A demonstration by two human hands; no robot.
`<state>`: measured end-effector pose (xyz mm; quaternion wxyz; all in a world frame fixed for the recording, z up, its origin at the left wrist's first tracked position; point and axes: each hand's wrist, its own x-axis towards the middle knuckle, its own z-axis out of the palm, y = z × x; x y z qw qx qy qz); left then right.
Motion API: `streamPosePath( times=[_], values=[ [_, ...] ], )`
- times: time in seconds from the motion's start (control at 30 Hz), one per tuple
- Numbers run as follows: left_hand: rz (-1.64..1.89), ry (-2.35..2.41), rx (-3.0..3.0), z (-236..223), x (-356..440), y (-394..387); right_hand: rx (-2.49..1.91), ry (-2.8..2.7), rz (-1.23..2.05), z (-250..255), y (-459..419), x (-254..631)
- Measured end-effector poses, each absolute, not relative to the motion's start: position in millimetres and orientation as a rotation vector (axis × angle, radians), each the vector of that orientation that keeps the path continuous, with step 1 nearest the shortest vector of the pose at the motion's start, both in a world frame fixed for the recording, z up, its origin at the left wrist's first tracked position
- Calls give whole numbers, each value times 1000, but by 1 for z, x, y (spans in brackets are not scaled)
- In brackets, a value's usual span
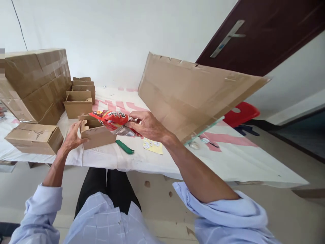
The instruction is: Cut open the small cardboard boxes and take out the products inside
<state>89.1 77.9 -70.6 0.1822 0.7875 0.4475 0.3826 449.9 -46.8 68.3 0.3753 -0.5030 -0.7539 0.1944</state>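
My right hand [146, 125] grips a red plastic snack packet [114, 120] by its right end. The packet hangs tilted over an open small cardboard box [99, 137] and partly covers its opening. At the left end of that box, my left hand [75, 136] holds the side wall, fingers at the top edge and thumb along the front. How deep the box is filled cannot be seen. A green-handled cutter [125, 147] lies on the white cloth just right of the box. Beside it rests a yellow sheet with pale pictures [152, 145].
A closed carton [30, 134] and a large taped carton [38, 84] stand at left. Several open boxes [78, 101] line up behind my box. A big cardboard sheet [193, 91] leans at right, near a tape roll [194, 145] and a red chair [241, 114].
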Motion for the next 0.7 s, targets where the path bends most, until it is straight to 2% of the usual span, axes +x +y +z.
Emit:
streamPosePath(
  times=[0.1,0.17,0.23,0.37,0.5,0.7],
  values=[
    [1307,1329,2257,-54,90,48,-1296,-1887,440,61,-61,449],
    [1407,1214,2207,-37,98,26,-1277,-1854,467,56,-72,445],
    [1358,988,2109,-20,110,9,-1237,-1828,589,52,-81,439],
    [1068,663,1766,0,135,-8,-1169,-1746,1037,39,-95,431],
    [1042,631,1457,-10,157,-26,-1121,-1442,1372,12,-100,434],
    [1330,835,1068,-43,184,-61,-936,-1054,1419,-44,-111,424]
  ],
)
